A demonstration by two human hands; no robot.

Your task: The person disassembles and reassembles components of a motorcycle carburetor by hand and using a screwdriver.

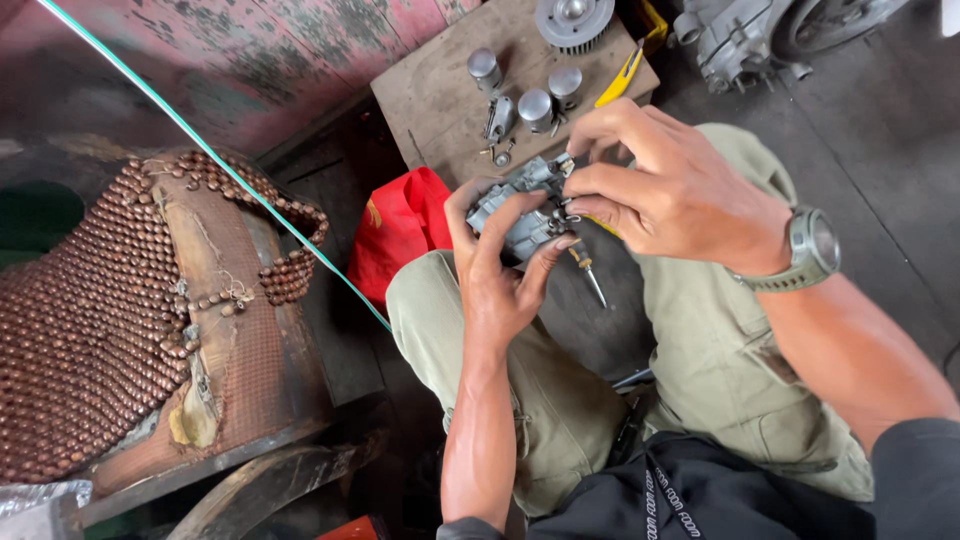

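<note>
Two hands, left (497,272) gripping grey metal part (520,212), right (668,190) pinching its top

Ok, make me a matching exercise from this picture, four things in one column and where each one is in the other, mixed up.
Things:
1. grey metal part
2. wristwatch
3. red bag
4. beaded seat cover

Places:
A. on the right wrist
B. far left, draped over a worn seat
C. held between the left hand and right hand
D. on the floor, between the left knee and the wooden board

Pairs: 1-C, 2-A, 3-D, 4-B
</note>
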